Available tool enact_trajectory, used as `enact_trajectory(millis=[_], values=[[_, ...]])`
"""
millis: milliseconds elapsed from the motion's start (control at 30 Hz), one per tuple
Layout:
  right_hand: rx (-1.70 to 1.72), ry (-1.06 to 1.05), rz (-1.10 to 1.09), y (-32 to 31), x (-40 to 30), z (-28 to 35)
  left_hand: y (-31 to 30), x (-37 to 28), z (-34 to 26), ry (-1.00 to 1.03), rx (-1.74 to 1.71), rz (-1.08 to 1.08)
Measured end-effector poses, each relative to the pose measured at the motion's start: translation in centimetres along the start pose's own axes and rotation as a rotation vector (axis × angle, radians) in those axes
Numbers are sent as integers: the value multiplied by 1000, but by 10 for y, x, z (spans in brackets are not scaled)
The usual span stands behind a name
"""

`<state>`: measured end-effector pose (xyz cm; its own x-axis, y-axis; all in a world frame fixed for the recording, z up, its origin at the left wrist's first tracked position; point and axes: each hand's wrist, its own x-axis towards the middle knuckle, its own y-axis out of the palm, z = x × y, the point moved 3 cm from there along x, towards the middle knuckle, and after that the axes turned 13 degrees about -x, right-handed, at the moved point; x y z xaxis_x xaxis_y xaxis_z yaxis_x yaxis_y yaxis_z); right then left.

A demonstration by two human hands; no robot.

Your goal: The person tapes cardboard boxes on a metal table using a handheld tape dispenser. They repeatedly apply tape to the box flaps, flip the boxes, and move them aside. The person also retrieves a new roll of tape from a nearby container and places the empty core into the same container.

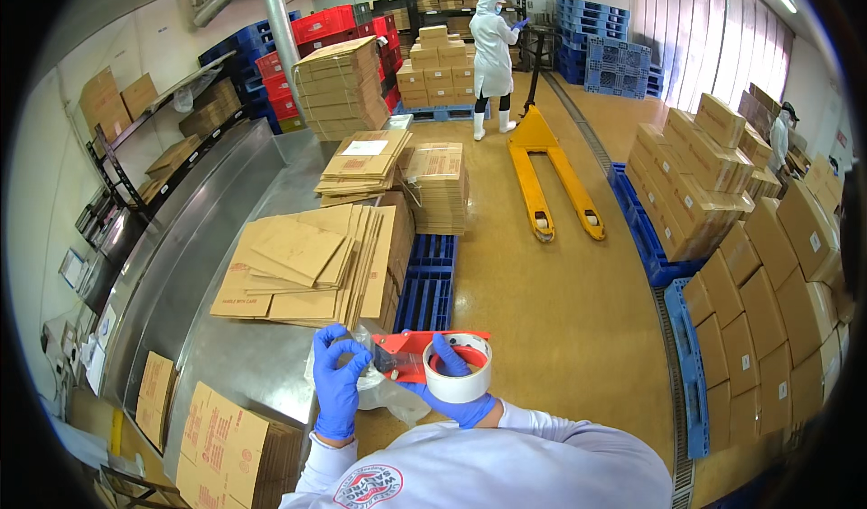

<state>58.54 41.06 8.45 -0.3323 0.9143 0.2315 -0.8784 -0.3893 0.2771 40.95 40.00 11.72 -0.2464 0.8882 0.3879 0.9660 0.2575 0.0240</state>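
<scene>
My right hand (457, 387), in a blue glove, holds a red tape dispenser (406, 339) in front of my chest, with its thumb in the core of a roll of packing tape (467, 379). To the left, my left hand (337, 373), gloved too, has thumb and forefinger curled together beside the dispenser's front end; whether they pinch the tape cannot be told. Crumpled clear plastic (389, 395) hangs below and between the hands. Just beyond them, flattened cardboard boxes (298, 251) lie piled at the edge of the metal table (250, 356).
More flat cartons (227, 441) stand near left. Blue pallets (425, 279) lie beyond the table. A yellow pallet jack (535, 143) stands ahead, by a person in white (493, 48). Stacked boxes (752, 319) rise at right; another person (779, 136) is behind them.
</scene>
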Motion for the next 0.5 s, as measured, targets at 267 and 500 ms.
enact_trajectory(millis=[267,500], values=[[-333,-79,-77,8,-20,-63,-20,-25,15,-368,-331,78],[-134,-98,104,81,-48,-12,-82,-69,4,-524,-1282,375]])
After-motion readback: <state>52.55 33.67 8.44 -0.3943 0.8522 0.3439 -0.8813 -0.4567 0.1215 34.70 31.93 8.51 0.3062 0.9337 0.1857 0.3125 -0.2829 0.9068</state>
